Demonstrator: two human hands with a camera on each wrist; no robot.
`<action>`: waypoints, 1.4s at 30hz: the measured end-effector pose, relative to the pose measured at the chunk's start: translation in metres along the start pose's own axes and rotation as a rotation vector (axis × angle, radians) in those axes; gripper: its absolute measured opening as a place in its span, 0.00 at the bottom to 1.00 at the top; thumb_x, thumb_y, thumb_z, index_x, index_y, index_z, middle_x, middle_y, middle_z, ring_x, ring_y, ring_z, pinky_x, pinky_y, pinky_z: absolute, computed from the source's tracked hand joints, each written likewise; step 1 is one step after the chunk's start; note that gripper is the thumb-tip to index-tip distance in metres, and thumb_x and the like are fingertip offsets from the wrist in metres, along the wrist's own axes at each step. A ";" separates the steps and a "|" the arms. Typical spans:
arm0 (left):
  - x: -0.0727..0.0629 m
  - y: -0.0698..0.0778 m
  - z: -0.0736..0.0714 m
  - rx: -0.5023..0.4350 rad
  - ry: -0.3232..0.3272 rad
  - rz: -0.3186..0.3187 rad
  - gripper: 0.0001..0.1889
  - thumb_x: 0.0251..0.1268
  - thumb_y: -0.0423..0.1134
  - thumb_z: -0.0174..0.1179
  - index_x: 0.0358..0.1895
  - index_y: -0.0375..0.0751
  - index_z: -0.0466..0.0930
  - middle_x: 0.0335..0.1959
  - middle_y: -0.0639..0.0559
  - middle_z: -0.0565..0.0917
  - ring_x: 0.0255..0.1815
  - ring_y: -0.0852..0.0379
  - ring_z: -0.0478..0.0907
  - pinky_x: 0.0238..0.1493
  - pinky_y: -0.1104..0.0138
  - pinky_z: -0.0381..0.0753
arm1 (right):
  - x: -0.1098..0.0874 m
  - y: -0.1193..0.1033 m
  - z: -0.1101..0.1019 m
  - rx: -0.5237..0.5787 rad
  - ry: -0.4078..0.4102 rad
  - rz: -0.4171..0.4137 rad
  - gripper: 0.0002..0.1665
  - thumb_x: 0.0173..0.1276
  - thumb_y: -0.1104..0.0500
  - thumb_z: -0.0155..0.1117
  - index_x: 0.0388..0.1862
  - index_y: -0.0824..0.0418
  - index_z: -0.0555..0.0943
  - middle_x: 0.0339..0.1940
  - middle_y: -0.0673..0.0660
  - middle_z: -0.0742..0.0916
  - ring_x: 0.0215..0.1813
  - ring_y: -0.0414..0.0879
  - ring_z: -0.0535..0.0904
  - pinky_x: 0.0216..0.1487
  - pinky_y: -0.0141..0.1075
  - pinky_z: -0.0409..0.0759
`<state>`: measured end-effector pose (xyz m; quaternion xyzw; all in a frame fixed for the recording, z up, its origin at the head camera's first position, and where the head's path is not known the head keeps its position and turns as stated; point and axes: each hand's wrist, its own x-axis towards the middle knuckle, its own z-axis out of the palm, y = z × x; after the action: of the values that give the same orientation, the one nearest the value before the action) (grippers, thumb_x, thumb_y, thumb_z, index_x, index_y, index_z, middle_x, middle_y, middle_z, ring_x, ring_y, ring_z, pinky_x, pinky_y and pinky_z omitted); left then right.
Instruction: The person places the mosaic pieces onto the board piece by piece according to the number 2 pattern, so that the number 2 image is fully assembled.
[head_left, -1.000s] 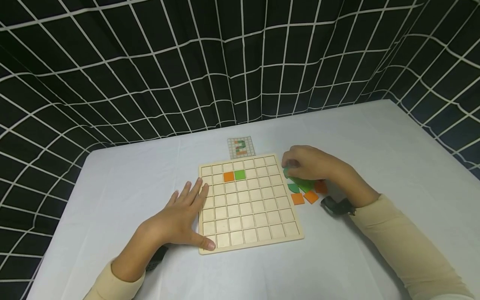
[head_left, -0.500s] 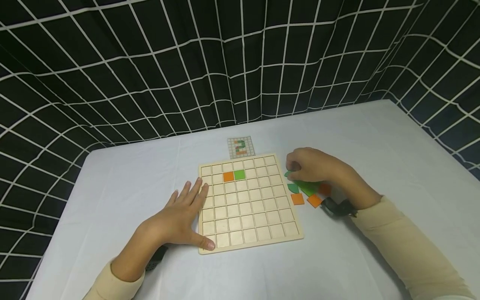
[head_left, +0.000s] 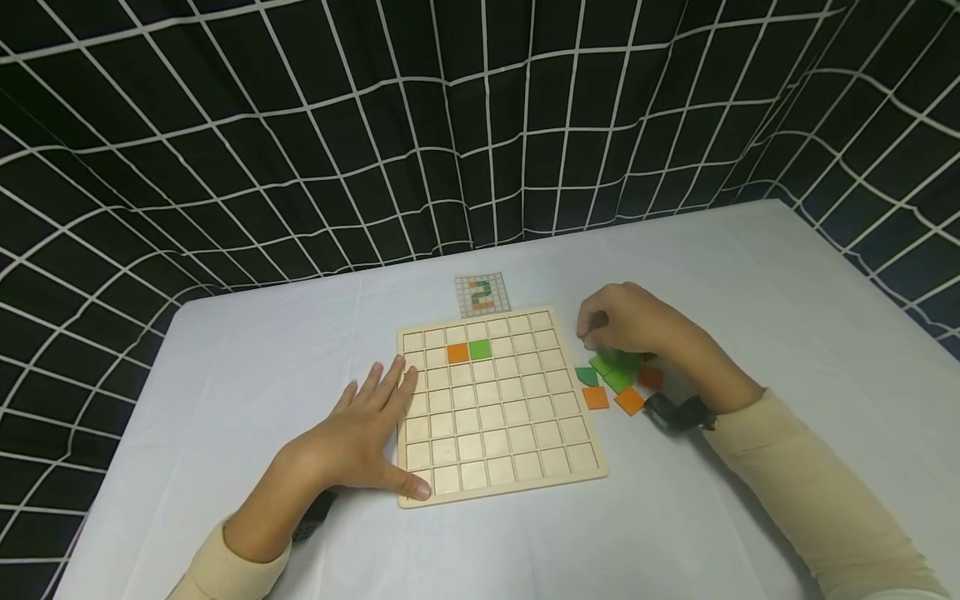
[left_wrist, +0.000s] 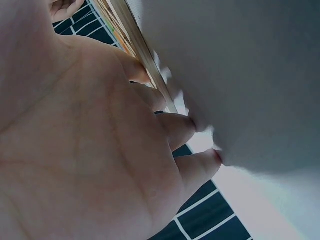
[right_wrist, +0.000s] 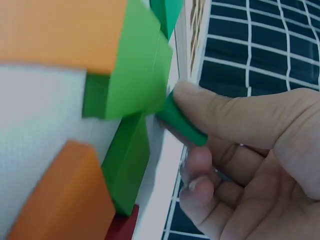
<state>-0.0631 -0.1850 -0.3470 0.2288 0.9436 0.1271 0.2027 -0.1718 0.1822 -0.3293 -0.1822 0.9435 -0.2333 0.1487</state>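
A wooden grid board (head_left: pixel 498 425) lies on the table with an orange square tile (head_left: pixel 457 353) and a light green square tile (head_left: pixel 480 349) side by side in its upper rows. My left hand (head_left: pixel 360 437) rests spread along the board's left edge, the thumb on its lower left corner. Beyond the board's right edge, my right hand (head_left: pixel 630 321) pinches a dark green tile (right_wrist: pixel 182 122) between thumb and fingers; the right wrist view shows it tilted. Below that hand lie overlapping green tiles (head_left: pixel 617 379), partly covered by it.
A small pattern card (head_left: pixel 482 294) lies just behind the board. Right of the board are a dark green rounded tile (head_left: pixel 587 377), orange tiles (head_left: pixel 596 397) and a red-orange tile (head_left: pixel 651 377). A black curtain with white grid lines (head_left: pixel 480 125) hangs behind the table.
The right hand has drawn slightly right and up with the dark green tile, which was lying at the pile's left. One orange tile has shifted right. My left hand has stayed put.
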 end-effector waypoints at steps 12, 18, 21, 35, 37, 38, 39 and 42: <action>0.001 0.000 -0.001 0.005 0.000 -0.013 0.77 0.33 0.80 0.67 0.81 0.37 0.39 0.82 0.41 0.36 0.80 0.36 0.32 0.74 0.38 0.38 | 0.002 0.004 -0.009 0.051 -0.002 0.077 0.13 0.64 0.72 0.67 0.38 0.57 0.91 0.45 0.57 0.89 0.51 0.55 0.78 0.51 0.51 0.78; 0.001 -0.001 -0.001 0.006 -0.003 -0.014 0.77 0.33 0.81 0.66 0.81 0.37 0.38 0.82 0.41 0.35 0.80 0.36 0.32 0.74 0.38 0.38 | 0.004 0.004 -0.008 0.097 0.025 0.062 0.12 0.64 0.72 0.67 0.38 0.58 0.90 0.43 0.56 0.89 0.52 0.55 0.79 0.52 0.52 0.79; 0.000 -0.001 -0.001 0.006 -0.005 -0.019 0.77 0.33 0.81 0.66 0.81 0.37 0.38 0.82 0.41 0.35 0.80 0.36 0.31 0.74 0.38 0.37 | 0.006 0.002 -0.007 0.107 0.033 0.034 0.11 0.63 0.72 0.68 0.38 0.58 0.90 0.41 0.57 0.89 0.51 0.56 0.81 0.54 0.54 0.78; 0.000 0.000 -0.001 0.003 -0.012 -0.014 0.77 0.33 0.81 0.66 0.82 0.38 0.38 0.82 0.41 0.34 0.80 0.36 0.31 0.74 0.38 0.37 | 0.012 -0.011 -0.002 0.129 0.023 -0.053 0.09 0.62 0.72 0.69 0.37 0.60 0.89 0.37 0.54 0.89 0.44 0.52 0.82 0.48 0.49 0.81; 0.000 0.000 -0.001 0.002 -0.011 -0.015 0.77 0.33 0.81 0.66 0.82 0.38 0.38 0.82 0.41 0.35 0.80 0.36 0.31 0.74 0.38 0.37 | 0.015 -0.014 -0.002 0.126 0.018 -0.066 0.09 0.62 0.72 0.68 0.37 0.60 0.89 0.36 0.54 0.88 0.45 0.52 0.82 0.48 0.48 0.81; 0.000 0.000 -0.001 0.002 -0.010 -0.015 0.77 0.33 0.81 0.67 0.82 0.38 0.38 0.82 0.41 0.35 0.80 0.36 0.31 0.74 0.38 0.37 | 0.016 -0.015 -0.001 0.126 0.016 -0.074 0.10 0.62 0.72 0.68 0.37 0.60 0.89 0.36 0.54 0.88 0.45 0.52 0.81 0.48 0.48 0.81; 0.000 0.000 -0.001 0.002 -0.011 -0.016 0.77 0.33 0.81 0.67 0.82 0.37 0.38 0.82 0.41 0.35 0.80 0.36 0.31 0.74 0.38 0.37 | 0.017 -0.017 -0.001 0.125 0.013 -0.082 0.09 0.62 0.72 0.68 0.36 0.60 0.88 0.35 0.53 0.88 0.45 0.52 0.81 0.47 0.48 0.81; 0.001 0.000 0.000 0.006 -0.007 -0.016 0.77 0.33 0.81 0.66 0.82 0.37 0.38 0.82 0.41 0.35 0.80 0.36 0.31 0.74 0.38 0.38 | 0.021 -0.021 0.001 0.126 0.009 -0.106 0.10 0.60 0.72 0.67 0.35 0.60 0.88 0.34 0.53 0.88 0.43 0.51 0.81 0.45 0.47 0.81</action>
<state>-0.0638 -0.1849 -0.3473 0.2222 0.9450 0.1220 0.2065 -0.1848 0.1555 -0.3237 -0.2209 0.9167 -0.3006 0.1429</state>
